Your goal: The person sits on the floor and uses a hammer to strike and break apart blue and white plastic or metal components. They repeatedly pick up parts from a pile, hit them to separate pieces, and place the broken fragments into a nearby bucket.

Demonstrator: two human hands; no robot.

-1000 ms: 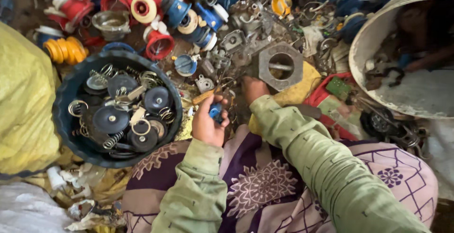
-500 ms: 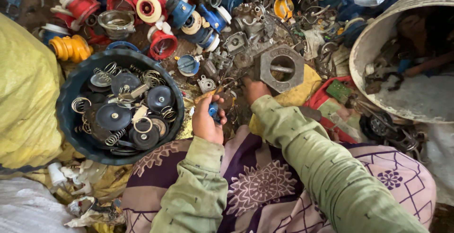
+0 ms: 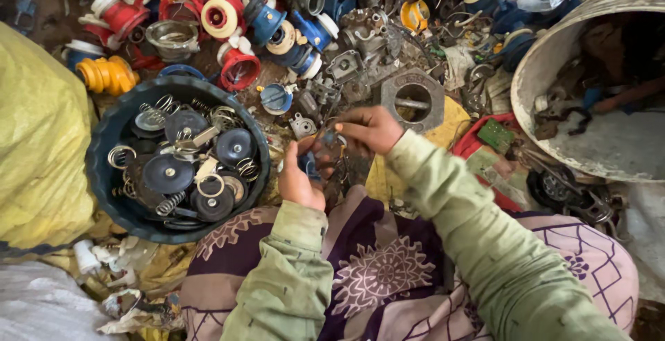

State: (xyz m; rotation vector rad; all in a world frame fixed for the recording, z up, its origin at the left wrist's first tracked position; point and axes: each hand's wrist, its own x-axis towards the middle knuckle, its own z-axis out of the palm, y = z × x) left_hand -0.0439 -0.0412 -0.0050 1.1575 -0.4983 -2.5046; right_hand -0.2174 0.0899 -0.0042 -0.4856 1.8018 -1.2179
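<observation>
Under me the dirt floor (image 3: 41, 9) carries a scrap heap: red caps (image 3: 235, 71), blue fittings (image 3: 315, 33), a yellow piece (image 3: 107, 74), a grey hex part (image 3: 414, 99), a dark tub (image 3: 111, 133) of springs and discs, a pale bucket (image 3: 547, 71), a yellow sack (image 3: 41, 140).

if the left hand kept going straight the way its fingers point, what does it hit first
The left hand, holding a small blue part, points up and slightly right. First in line is probably the small grey metal fitting, then the grey cast-metal parts beyond; depth is unclear.
</observation>
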